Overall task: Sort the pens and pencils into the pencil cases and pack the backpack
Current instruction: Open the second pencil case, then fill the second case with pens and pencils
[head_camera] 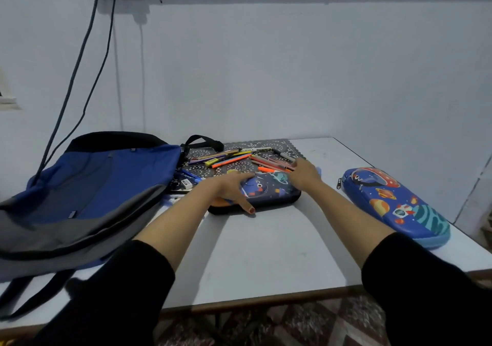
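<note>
A dark blue space-print pencil case (269, 190) lies flat in the middle of the white table (266, 252). My left hand (234, 188) rests on its left end, thumb spread down over its front edge. My right hand (303, 174) lies on its far right corner, fingers reaching toward the pens. Behind the case, several loose pens and pencils (239, 159) are scattered on a patterned mat (282, 144). A second, lighter blue space-print pencil case (394, 204) lies zipped at the right. The blue and grey backpack (87, 188) lies flat at the left.
A white eraser (186, 184) and a blue pen (191, 175) lie between the backpack and the mat. Two dark cables (80, 79) hang down the wall to the backpack. The table's right edge runs just past the light blue case.
</note>
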